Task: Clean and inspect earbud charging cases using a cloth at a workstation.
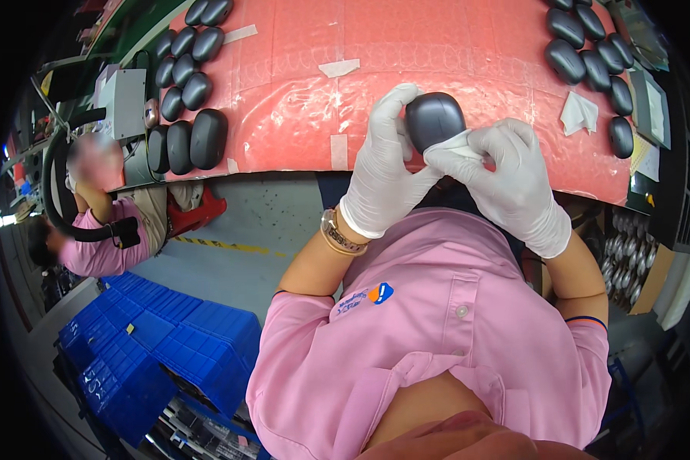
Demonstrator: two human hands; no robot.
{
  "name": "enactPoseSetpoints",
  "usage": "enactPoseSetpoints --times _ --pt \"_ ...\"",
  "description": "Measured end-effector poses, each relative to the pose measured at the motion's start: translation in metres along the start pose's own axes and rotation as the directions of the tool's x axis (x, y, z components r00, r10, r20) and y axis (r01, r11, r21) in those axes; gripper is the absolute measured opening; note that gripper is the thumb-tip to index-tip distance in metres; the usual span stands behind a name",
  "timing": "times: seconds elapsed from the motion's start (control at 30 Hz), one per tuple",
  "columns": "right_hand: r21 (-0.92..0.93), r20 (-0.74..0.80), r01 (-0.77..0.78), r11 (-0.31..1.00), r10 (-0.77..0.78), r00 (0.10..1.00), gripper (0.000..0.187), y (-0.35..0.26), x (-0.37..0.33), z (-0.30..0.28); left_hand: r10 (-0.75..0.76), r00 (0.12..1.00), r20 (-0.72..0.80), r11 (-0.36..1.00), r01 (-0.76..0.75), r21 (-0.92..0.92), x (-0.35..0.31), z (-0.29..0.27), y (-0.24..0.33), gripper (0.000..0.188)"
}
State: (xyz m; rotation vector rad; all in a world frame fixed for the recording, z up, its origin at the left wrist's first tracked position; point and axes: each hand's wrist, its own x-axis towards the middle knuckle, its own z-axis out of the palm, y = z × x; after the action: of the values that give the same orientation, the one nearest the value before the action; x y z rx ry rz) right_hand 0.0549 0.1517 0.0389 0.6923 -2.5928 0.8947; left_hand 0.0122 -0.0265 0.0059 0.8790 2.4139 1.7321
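A dark grey, rounded, glossy case (435,119) with a seam near its far end is held above the near edge of the red work surface. My left hand (386,157), in a white glove, grips the case along its left side. Pinched in my gloved right hand (517,165) is a white cloth (455,152), which lies against the case's near right edge. Part of the cloth is hidden behind the fingers.
Similar dark cases stand in rows at the table's left (208,139) and right (566,61). Another white cloth (579,113) lies on the red plastic-covered table (291,115). Blue crates (207,345) are stacked lower left. A co-worker in pink (103,249) sits at the left.
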Motion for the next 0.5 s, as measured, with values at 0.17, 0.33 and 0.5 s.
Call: enactPoseSetpoints --times 0.17,0.33,0.5 --pt "-0.080 -0.032 -0.010 0.997 0.008 0.999 0.044 0.014 0.021 -0.001 0.110 0.994 -0.003 0.992 -0.110 0.069 -0.001 0.000 0.004 0.085" --pt "-0.110 -0.063 -0.179 0.978 0.173 0.983 0.041 0.041 0.022 -0.004 0.188 0.982 0.006 0.978 -0.188 0.089 0.002 -0.005 0.004 0.082" --pt "0.631 0.370 -0.661 0.405 0.592 0.716 0.037 0.006 0.013 -0.002 0.238 0.971 0.027 0.950 -0.239 0.201 0.003 -0.004 0.003 0.088"
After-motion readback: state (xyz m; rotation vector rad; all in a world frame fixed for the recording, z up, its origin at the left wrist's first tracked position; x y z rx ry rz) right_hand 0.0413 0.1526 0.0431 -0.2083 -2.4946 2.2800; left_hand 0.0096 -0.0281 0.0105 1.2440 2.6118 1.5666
